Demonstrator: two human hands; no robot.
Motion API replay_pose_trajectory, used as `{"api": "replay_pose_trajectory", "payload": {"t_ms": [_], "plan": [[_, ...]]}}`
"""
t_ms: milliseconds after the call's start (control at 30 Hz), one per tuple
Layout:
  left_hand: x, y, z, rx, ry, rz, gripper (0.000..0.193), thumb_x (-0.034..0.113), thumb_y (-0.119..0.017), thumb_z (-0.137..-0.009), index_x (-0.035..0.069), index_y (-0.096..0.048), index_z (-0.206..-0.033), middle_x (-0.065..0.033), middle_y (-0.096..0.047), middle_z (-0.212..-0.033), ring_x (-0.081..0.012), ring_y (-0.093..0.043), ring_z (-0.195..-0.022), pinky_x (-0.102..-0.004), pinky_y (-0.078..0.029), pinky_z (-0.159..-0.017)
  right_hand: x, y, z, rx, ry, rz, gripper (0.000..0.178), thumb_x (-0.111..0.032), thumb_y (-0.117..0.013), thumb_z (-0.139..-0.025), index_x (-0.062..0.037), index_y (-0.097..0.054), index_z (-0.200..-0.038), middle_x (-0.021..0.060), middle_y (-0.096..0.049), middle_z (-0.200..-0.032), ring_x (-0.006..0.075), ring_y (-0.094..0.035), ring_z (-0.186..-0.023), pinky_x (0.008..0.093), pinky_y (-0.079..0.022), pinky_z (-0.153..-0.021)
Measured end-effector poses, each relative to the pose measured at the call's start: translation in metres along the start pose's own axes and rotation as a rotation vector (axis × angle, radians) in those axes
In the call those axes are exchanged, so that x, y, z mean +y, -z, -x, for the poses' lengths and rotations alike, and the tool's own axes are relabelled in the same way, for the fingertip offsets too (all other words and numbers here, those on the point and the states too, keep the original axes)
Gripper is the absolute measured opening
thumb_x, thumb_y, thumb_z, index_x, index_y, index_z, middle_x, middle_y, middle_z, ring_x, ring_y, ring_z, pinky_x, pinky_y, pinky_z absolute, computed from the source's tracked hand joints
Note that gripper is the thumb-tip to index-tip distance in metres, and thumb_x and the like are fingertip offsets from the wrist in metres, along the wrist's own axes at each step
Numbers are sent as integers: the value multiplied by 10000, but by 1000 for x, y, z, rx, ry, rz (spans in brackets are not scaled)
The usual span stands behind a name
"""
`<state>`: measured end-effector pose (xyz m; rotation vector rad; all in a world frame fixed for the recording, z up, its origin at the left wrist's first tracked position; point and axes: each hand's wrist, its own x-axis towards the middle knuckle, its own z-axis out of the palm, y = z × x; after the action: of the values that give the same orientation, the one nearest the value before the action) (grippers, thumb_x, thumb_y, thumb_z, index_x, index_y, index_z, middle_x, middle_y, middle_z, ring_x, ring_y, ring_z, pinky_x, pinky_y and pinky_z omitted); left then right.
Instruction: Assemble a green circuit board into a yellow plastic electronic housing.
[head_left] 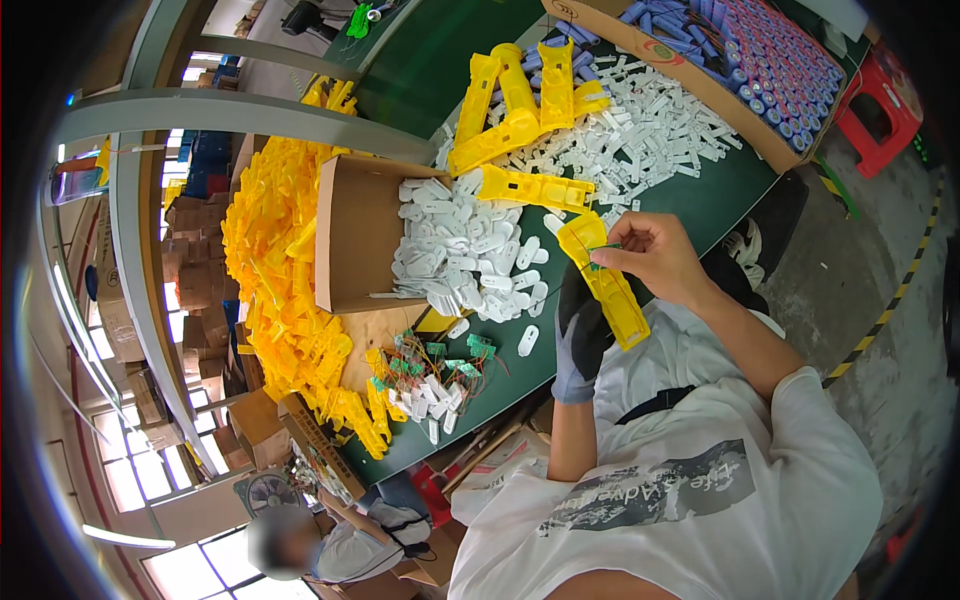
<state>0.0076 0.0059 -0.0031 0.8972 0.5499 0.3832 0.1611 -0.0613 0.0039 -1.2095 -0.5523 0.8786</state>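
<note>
Gloved left grip (583, 325) holds a long yellow plastic shell (622, 312) by my tabletop's edge (520, 390), maybe to steady it; right grip (655, 258) pinches my little green board (600, 250).

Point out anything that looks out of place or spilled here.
The cardboard box left of centre appears tipped on its side, white oval pieces spread from its mouth onto the green table like a spill, though perhaps deliberately.
</note>
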Motion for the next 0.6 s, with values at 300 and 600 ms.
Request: {"api": "replay_pose_trajectory", "payload": {"t_ms": [300,600], "plan": [[-8,-1,-12,-51,-42,158,521,223,-442,-973,54,-294,-1442,-96,-490,-1309,-202,-539,-1152,-358,-447,-972,4,1,-1,14,36,95,189,-104,-789,-761,-33,-619,-719,-49,-565,-650,-9,-462,-569,161,-343,-504],[-7,-8,-8,7,-57,38,518,200,-401,-972,41,-288,-1452,-98,-508,-1287,-178,-539,-1135,-326,-432,-964,10,0,-5,21,48,173,255,-166,-793,-763,-16,-600,-692,-35,-541,-598,-2,-431,-536,182,-327,-471]]}}
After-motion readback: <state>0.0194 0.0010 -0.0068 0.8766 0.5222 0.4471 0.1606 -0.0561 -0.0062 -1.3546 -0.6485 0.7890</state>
